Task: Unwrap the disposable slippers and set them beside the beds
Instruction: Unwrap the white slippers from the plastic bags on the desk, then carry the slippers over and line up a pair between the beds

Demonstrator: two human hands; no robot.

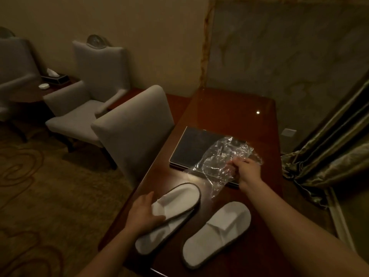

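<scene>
On the near end of the dark wooden table both slippers are already out of their packaging. The rimmed slipper lies slantwise, its dark sole edge showing along the far side as if tipped up a little. The left hand holds it at the strap, thumb laid across the white upper. The fingers beyond are partly hidden, so how far they curl under cannot be told. It looks like a hold for lifting. The second slipper lies flat just beside it, toe strap up, touched by nothing.

Farther out, the right hand pinches the crumpled clear wrapper between thumb and fingertips. The film trails over a dark folder and down toward the slippers. My judgement is that the empty wrapper is being drawn aside so the pair can be gathered up. No bed is in view, so the carrying remains to be done.

The tabletop is glossy and throws back a small point of light. A pale upholstered chair stands pushed against its left edge, and an armchair sits beyond that. Next to the armchair is a side table bearing a tissue box and a small white dish. Patterned carpet covers the floor, and heavy curtains hang on the right below a veined wall panel.
</scene>
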